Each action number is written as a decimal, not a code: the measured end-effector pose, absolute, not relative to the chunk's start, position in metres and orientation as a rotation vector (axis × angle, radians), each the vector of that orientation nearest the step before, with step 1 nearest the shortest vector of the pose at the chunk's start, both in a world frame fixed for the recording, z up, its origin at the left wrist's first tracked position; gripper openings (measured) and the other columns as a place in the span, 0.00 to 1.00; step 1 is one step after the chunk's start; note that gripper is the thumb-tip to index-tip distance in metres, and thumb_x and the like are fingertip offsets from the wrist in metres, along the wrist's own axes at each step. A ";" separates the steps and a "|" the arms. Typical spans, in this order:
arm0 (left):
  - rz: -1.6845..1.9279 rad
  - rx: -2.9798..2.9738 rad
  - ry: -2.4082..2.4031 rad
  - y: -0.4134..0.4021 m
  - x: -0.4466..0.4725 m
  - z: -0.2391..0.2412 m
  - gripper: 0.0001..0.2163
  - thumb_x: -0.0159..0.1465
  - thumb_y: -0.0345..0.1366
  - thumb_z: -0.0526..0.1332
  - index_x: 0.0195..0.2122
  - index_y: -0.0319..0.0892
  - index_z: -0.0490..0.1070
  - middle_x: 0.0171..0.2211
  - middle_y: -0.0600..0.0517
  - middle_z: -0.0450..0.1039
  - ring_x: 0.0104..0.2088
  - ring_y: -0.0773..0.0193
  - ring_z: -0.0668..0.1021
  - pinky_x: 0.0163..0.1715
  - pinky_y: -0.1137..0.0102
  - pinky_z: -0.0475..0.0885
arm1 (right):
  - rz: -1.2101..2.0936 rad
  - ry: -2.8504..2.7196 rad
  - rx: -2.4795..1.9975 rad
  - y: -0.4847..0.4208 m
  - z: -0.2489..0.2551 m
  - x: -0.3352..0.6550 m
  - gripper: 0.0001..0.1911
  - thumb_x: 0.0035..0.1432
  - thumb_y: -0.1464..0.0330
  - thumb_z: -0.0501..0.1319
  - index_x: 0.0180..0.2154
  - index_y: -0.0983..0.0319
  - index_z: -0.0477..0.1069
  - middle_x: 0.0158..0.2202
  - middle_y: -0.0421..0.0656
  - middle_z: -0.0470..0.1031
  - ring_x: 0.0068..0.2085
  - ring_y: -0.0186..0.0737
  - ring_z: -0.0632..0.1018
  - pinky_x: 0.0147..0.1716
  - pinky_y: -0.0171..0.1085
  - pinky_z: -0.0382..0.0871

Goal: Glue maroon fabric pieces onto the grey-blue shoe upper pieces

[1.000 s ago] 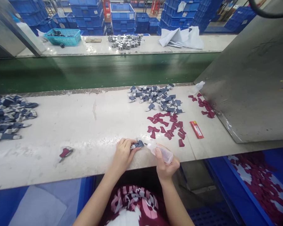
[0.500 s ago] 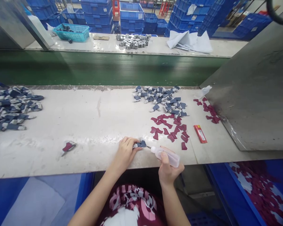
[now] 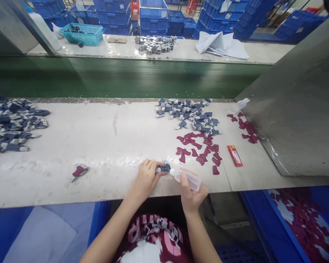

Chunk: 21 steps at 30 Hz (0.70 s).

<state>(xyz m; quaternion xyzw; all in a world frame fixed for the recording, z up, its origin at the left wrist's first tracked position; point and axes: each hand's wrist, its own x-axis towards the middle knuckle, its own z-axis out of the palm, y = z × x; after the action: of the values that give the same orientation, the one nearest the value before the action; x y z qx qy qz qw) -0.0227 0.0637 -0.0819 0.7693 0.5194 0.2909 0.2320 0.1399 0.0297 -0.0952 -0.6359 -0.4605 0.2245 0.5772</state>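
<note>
Blue-grey piece (image 3: 164, 168) sits flat on the bench (image 3: 98, 138) near the front edge, pinned under the left hand (image 3: 146, 177). Left grip is closed on it, fingertips on top.

Right hand (image 3: 191, 195) wraps a clear squeeze bottle (image 3: 188, 179), grip closed round the body with the index finger along the top. Nozzle points left and meets the piece's right end. The two grips are just beside each other, with the piece between them.

Beyond the right grip:
- Scatter of maroon pieces (image 3: 200, 149) loose on the bench, the nearest one close to the bottle.
- Past those, a pile of blue-grey parts (image 3: 189, 115).
- Right of the scatter, an orange-red flat pack (image 3: 235, 155), apart from both grips.
- Small maroon cluster (image 3: 246, 128) along the foot of the grey metal panel (image 3: 298, 102), well right of the right grip.

Left of the left grip:
- One maroon-and-grey piece (image 3: 79, 170) lying alone, well apart.
- Far left, a large heap of dark blue parts (image 3: 11, 124).

Green conveyor belt (image 3: 120, 78) runs along the far edge of the bench. Below the bench, right of the right grip, is a blue bin (image 3: 252, 204) holding maroon scraps.
</note>
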 end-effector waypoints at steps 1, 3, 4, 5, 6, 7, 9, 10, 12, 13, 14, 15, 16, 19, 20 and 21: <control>0.799 2.117 1.429 0.064 -0.023 -0.082 0.05 0.69 0.35 0.62 0.44 0.42 0.69 0.40 0.49 0.79 0.41 0.55 0.77 0.42 0.60 0.71 | 0.523 -1.082 -1.482 0.030 -0.095 0.140 0.14 0.58 0.59 0.67 0.36 0.64 0.81 0.32 0.50 0.84 0.30 0.48 0.84 0.29 0.40 0.79; 0.803 2.124 1.433 0.064 -0.023 -0.083 0.05 0.69 0.34 0.62 0.44 0.42 0.69 0.40 0.49 0.79 0.41 0.55 0.77 0.42 0.60 0.71 | 0.526 -1.092 -1.467 0.031 -0.094 0.139 0.14 0.57 0.59 0.67 0.36 0.64 0.81 0.32 0.49 0.84 0.30 0.48 0.84 0.29 0.40 0.79; 0.807 2.129 1.433 0.064 -0.023 -0.083 0.05 0.69 0.34 0.62 0.43 0.42 0.69 0.40 0.49 0.79 0.41 0.55 0.77 0.42 0.60 0.71 | 0.532 -1.095 -1.462 0.031 -0.094 0.139 0.14 0.57 0.60 0.67 0.36 0.64 0.81 0.32 0.49 0.84 0.30 0.48 0.84 0.29 0.40 0.79; 0.814 2.136 1.430 0.064 -0.023 -0.084 0.05 0.69 0.34 0.62 0.43 0.41 0.69 0.40 0.49 0.79 0.41 0.55 0.77 0.42 0.60 0.71 | 0.538 -1.097 -1.456 0.031 -0.093 0.139 0.13 0.57 0.60 0.68 0.36 0.64 0.81 0.32 0.48 0.84 0.30 0.48 0.84 0.29 0.40 0.79; 0.820 2.141 1.426 0.064 -0.023 -0.084 0.05 0.69 0.34 0.62 0.43 0.41 0.69 0.40 0.49 0.79 0.40 0.55 0.77 0.42 0.60 0.71 | 0.547 -1.099 -1.449 0.031 -0.093 0.138 0.13 0.57 0.60 0.68 0.36 0.64 0.82 0.32 0.48 0.84 0.31 0.48 0.84 0.30 0.40 0.79; 0.825 2.145 1.424 0.064 -0.023 -0.084 0.05 0.69 0.35 0.62 0.43 0.41 0.70 0.40 0.49 0.79 0.40 0.55 0.77 0.42 0.60 0.71 | 0.557 -1.099 -1.440 0.031 -0.093 0.138 0.13 0.57 0.60 0.68 0.36 0.64 0.82 0.32 0.48 0.84 0.31 0.48 0.84 0.30 0.40 0.79; 0.827 2.148 1.420 0.064 -0.023 -0.083 0.05 0.69 0.35 0.62 0.43 0.41 0.70 0.40 0.49 0.79 0.40 0.55 0.77 0.41 0.60 0.71 | 0.576 -1.094 -1.433 0.031 -0.092 0.139 0.12 0.57 0.60 0.67 0.35 0.64 0.82 0.31 0.48 0.84 0.31 0.47 0.84 0.30 0.39 0.79; 0.826 2.147 1.420 0.064 -0.023 -0.083 0.05 0.69 0.35 0.62 0.43 0.41 0.70 0.40 0.49 0.79 0.40 0.55 0.77 0.42 0.60 0.71 | 0.584 -1.091 -1.434 0.031 -0.092 0.139 0.12 0.57 0.60 0.67 0.35 0.64 0.82 0.31 0.48 0.84 0.30 0.47 0.84 0.30 0.39 0.79; 0.816 2.141 1.420 0.063 -0.023 -0.082 0.04 0.69 0.35 0.62 0.43 0.41 0.70 0.40 0.48 0.79 0.41 0.55 0.77 0.42 0.60 0.71 | 0.589 -1.084 -1.439 0.030 -0.093 0.140 0.13 0.58 0.60 0.67 0.34 0.64 0.81 0.31 0.48 0.83 0.30 0.48 0.84 0.30 0.40 0.79; 0.810 2.136 1.419 0.063 -0.023 -0.081 0.04 0.69 0.34 0.61 0.44 0.42 0.70 0.40 0.48 0.79 0.41 0.55 0.76 0.42 0.60 0.71 | 0.584 -1.081 -1.441 0.030 -0.093 0.141 0.13 0.58 0.59 0.67 0.34 0.64 0.81 0.30 0.49 0.83 0.30 0.48 0.84 0.30 0.40 0.79; 0.804 2.130 1.418 0.063 -0.023 -0.081 0.04 0.69 0.34 0.61 0.44 0.42 0.70 0.41 0.48 0.79 0.41 0.55 0.76 0.43 0.60 0.71 | 0.572 -1.078 -1.443 0.030 -0.093 0.141 0.14 0.58 0.59 0.67 0.33 0.64 0.81 0.30 0.49 0.83 0.30 0.48 0.84 0.30 0.40 0.79; 0.801 2.125 1.415 0.063 -0.023 -0.081 0.04 0.69 0.34 0.61 0.44 0.42 0.70 0.41 0.48 0.79 0.42 0.55 0.76 0.43 0.60 0.71 | 0.556 -1.074 -1.450 0.029 -0.093 0.142 0.15 0.58 0.59 0.67 0.32 0.65 0.81 0.30 0.49 0.83 0.29 0.48 0.84 0.29 0.40 0.79; 0.800 2.122 1.410 0.063 -0.023 -0.081 0.04 0.69 0.34 0.61 0.44 0.42 0.70 0.41 0.48 0.79 0.42 0.55 0.76 0.43 0.59 0.71 | 0.537 -1.074 -1.460 0.029 -0.093 0.143 0.15 0.58 0.58 0.67 0.32 0.65 0.81 0.29 0.49 0.83 0.29 0.48 0.84 0.29 0.40 0.79; 0.812 2.125 1.405 0.064 -0.024 -0.082 0.04 0.69 0.33 0.61 0.44 0.42 0.69 0.41 0.48 0.79 0.42 0.55 0.77 0.43 0.60 0.71 | 0.445 -1.089 -1.496 0.030 -0.092 0.146 0.17 0.56 0.56 0.67 0.30 0.65 0.81 0.28 0.49 0.83 0.27 0.48 0.83 0.27 0.40 0.78; 0.815 2.128 1.406 0.064 -0.024 -0.082 0.04 0.69 0.34 0.61 0.44 0.42 0.69 0.40 0.48 0.79 0.41 0.55 0.76 0.42 0.60 0.71 | 0.410 -1.098 -1.500 0.030 -0.091 0.148 0.17 0.56 0.56 0.68 0.30 0.64 0.81 0.27 0.48 0.83 0.26 0.48 0.83 0.26 0.40 0.78; 0.818 2.129 1.409 0.064 -0.024 -0.082 0.04 0.69 0.34 0.61 0.44 0.42 0.69 0.40 0.48 0.79 0.41 0.55 0.76 0.42 0.60 0.71 | 0.378 -1.106 -1.500 0.030 -0.090 0.149 0.16 0.56 0.56 0.68 0.29 0.64 0.81 0.27 0.48 0.83 0.26 0.48 0.83 0.26 0.40 0.78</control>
<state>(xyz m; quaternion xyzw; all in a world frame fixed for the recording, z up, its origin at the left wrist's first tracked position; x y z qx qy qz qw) -0.0237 0.0639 -0.0824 0.7733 0.5115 0.2971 0.2283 0.1491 0.0297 -0.0903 -0.6419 -0.4736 0.1617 0.5810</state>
